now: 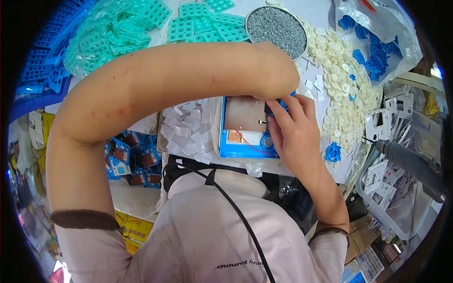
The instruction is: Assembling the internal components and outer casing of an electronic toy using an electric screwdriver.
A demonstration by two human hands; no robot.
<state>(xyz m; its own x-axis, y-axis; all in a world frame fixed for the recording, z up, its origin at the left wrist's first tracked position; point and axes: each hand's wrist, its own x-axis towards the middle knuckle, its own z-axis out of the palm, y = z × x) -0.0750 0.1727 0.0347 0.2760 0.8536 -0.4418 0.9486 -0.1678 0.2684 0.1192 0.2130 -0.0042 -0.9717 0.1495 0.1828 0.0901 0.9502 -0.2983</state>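
Note:
A blue plastic casing (225,150) lies in front of me at the table's near side. Inside it sit a brown circuit board (244,113), a small copper-coloured piece (234,137) and thin red wires (252,145). My right hand (299,127) is closed on the casing's right side, its fingers bent over the upper right corner. From the left my bare forearm arches across, bringing my left hand (279,66) above that same corner. Its fingers are hidden beneath the hand. Some blue plastic (283,101) shows between the two hands, its shape mostly covered.
White paper pieces (188,129) lie left of the casing. Beyond are turquoise keypads (188,26) and a round tin (250,21) of small screws. Off-white discs (337,80) spread rightward, near a blue ring-shaped part (333,152). An electric screwdriver (406,162) hangs over a clear bin (401,226).

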